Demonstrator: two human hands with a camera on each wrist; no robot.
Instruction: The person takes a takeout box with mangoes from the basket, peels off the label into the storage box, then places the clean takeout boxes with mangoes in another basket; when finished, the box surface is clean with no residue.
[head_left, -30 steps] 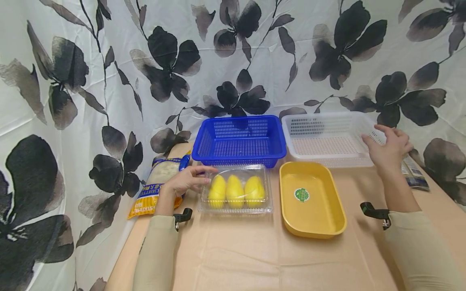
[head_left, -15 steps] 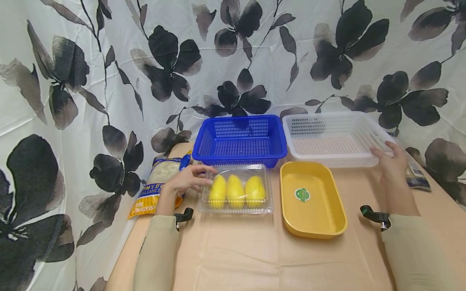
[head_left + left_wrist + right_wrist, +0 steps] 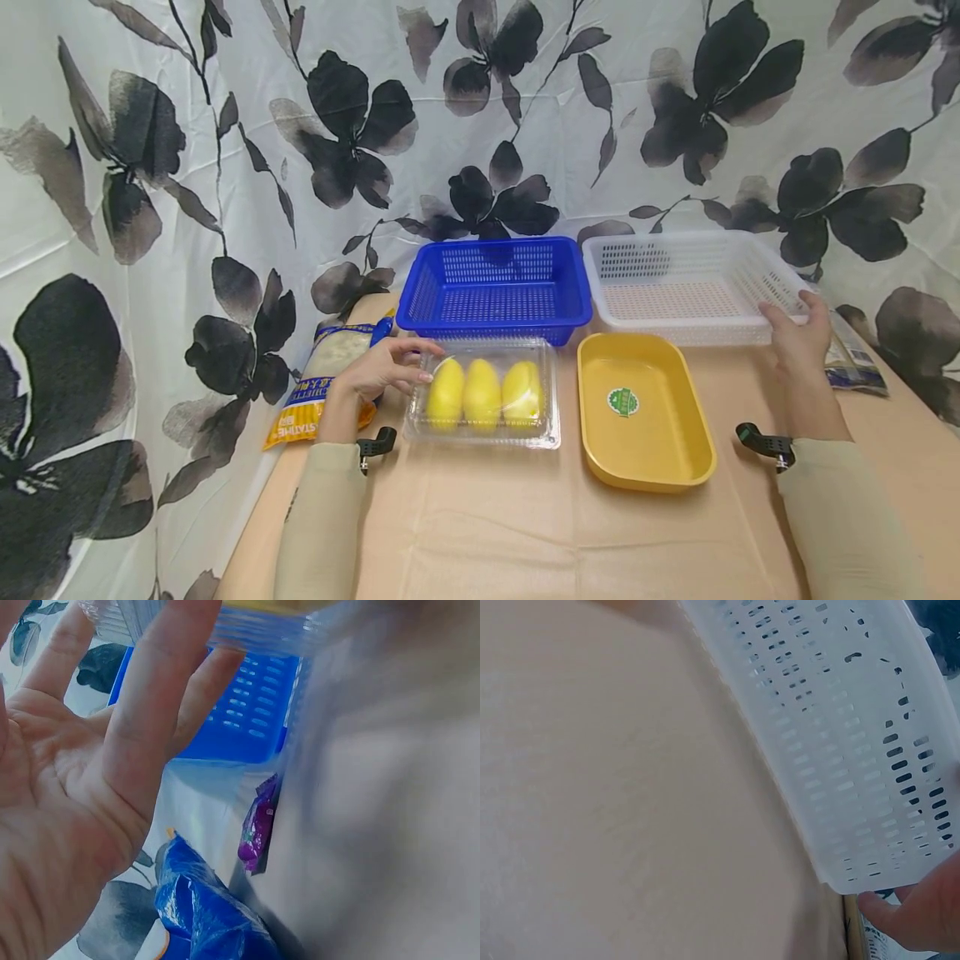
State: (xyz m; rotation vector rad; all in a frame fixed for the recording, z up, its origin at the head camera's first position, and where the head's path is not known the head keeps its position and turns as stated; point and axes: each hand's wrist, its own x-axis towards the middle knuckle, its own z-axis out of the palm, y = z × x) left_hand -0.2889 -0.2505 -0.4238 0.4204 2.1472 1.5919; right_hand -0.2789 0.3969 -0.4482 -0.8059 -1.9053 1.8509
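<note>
Three yellow mangoes point(image 3: 482, 396) lie side by side in a clear plastic box point(image 3: 551, 400) in front of the blue basket. My left hand point(image 3: 378, 368) holds the box by its left side, and the box sits slightly tilted. In the left wrist view the fingers point(image 3: 154, 682) reach up to the ribbed edge of the box point(image 3: 259, 636); the fingertips are partly cut off. On the right, my right hand point(image 3: 804, 340) grips the right rim of a white perforated basket point(image 3: 682, 335), which also fills the upper right wrist view. Some fingers are hidden behind the basket wall.
A blue basket point(image 3: 491, 332) stands behind the box. A yellow tray point(image 3: 652, 433) with a green sticker lies right of it. A pasta bag point(image 3: 311, 400) is at far left, another packet point(image 3: 858, 367) at far right. A small purple packet point(image 3: 257, 825) shows by the blue basket.
My right hand has come down and inward onto the white basket's right rim. The clear box has tilted, its front edge shifting slightly toward me, with my left hand staying at its side.
</note>
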